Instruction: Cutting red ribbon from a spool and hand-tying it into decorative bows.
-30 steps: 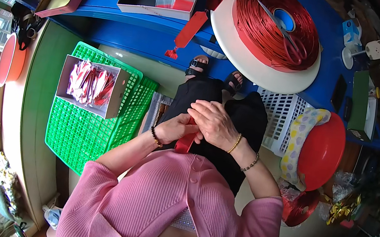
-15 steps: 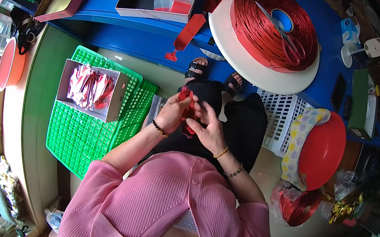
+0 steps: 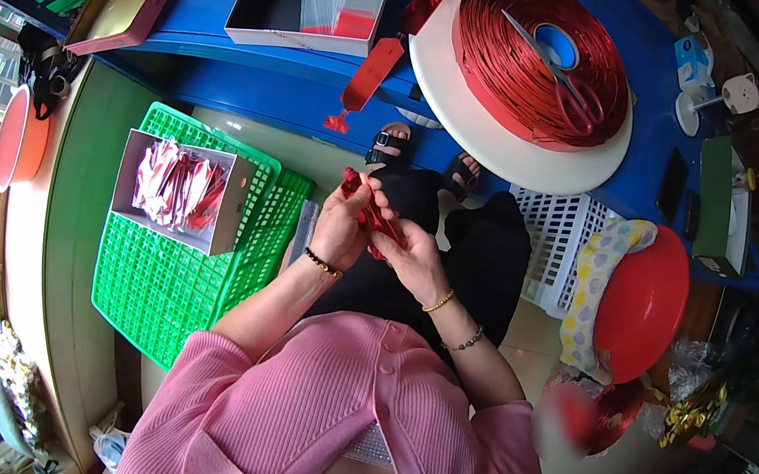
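Note:
Above my lap, my left hand (image 3: 339, 227) and my right hand (image 3: 413, 261) both grip a strip of shiny red ribbon (image 3: 379, 226). The ribbon is crumpled or folded, and it slants from the left fingertips down to the right thumb. Fingers of both hands are bent round it and hide part of it. Ahead on the blue table, a large coil of red ribbon (image 3: 478, 51) lies on a round white board (image 3: 494, 161). Its loose tail (image 3: 370, 73) hangs over the table edge. Scissors (image 3: 569, 86) rest on the coil.
At left, a box of red-and-white pieces (image 3: 238, 202) sits on green plastic crates (image 3: 148, 283). A box with clear sleeves (image 3: 283, 35) stands on the blue table (image 3: 307, 72). To the right are a white crate (image 3: 549, 252), a red basin (image 3: 647, 305) and a wrapped red roll (image 3: 617, 416).
The left end of the ribbon has moved left, and the strip now slants between my hands. My fingers have closed more round it. The view has shifted slightly.

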Demonstrator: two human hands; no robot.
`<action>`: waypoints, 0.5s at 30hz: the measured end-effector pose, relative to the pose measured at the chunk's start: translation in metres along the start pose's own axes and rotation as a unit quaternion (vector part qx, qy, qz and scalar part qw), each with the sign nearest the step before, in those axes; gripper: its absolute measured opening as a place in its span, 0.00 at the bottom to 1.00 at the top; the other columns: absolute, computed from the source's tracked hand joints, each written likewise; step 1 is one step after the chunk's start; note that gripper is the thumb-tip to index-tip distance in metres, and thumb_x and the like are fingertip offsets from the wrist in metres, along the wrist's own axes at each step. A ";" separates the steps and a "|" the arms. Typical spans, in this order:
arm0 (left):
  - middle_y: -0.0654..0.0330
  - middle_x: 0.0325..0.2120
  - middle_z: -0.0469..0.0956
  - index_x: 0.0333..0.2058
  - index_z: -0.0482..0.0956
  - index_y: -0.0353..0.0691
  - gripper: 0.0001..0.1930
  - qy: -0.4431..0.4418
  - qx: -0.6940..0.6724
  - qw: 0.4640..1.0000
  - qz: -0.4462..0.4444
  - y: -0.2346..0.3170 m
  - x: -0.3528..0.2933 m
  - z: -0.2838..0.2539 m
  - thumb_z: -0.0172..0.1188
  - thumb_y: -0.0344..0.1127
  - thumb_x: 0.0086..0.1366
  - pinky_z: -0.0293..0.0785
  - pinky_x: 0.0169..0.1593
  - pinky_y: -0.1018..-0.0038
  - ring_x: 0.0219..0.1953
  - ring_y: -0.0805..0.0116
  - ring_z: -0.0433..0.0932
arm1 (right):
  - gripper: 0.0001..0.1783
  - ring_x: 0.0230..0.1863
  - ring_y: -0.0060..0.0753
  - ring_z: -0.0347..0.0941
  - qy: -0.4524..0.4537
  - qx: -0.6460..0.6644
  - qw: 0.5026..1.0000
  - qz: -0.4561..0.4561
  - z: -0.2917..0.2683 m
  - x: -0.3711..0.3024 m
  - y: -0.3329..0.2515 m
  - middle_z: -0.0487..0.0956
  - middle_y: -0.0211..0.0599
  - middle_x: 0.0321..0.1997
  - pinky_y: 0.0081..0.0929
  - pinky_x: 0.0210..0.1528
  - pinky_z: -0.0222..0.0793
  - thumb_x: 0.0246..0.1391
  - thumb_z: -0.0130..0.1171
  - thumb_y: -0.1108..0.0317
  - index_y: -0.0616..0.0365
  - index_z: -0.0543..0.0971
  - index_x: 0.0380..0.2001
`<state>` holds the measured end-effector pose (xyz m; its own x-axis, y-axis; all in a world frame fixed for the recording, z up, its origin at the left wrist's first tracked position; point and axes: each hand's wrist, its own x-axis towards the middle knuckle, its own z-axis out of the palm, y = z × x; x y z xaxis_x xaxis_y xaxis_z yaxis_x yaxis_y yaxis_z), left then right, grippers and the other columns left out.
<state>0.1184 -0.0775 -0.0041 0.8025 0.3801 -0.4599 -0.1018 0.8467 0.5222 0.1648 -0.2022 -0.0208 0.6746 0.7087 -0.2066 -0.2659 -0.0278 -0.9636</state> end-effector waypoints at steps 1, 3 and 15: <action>0.59 0.26 0.72 0.38 0.68 0.37 0.07 -0.002 0.000 1.000 0.000 -0.001 0.002 0.002 0.43 0.33 0.67 0.74 0.37 0.69 0.27 0.66 0.74 | 0.12 0.22 0.19 0.73 0.001 0.000 1.000 -0.001 -0.001 0.002 -0.001 0.78 0.35 0.27 0.18 0.26 0.69 0.55 0.55 0.67 0.69 0.75 0.31; 0.58 0.27 0.73 0.37 0.68 0.37 0.07 -0.025 0.029 0.999 0.006 0.004 0.001 0.009 0.44 0.33 0.67 0.73 0.42 0.67 0.29 0.66 0.75 | 0.11 0.23 0.20 0.72 -0.008 0.016 0.996 0.088 -0.003 0.003 -0.007 0.76 0.32 0.24 0.15 0.29 0.68 0.56 0.54 0.67 0.66 0.75 0.30; 0.54 0.33 0.76 0.43 0.69 0.35 0.12 -0.104 0.063 0.992 0.023 0.026 0.007 0.006 0.44 0.36 0.67 0.73 0.44 0.66 0.37 0.62 0.77 | 0.11 0.23 0.20 0.73 0.005 0.057 0.994 0.096 -0.006 -0.004 -0.020 0.77 0.33 0.23 0.16 0.28 0.71 0.55 0.55 0.69 0.69 0.78 0.29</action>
<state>0.1250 -0.0550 0.0112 0.9043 0.3211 -0.2814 -0.0776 0.7717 0.6313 0.1715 -0.2081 -0.0019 0.6112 0.6906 -0.3867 -0.4655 -0.0814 -0.8813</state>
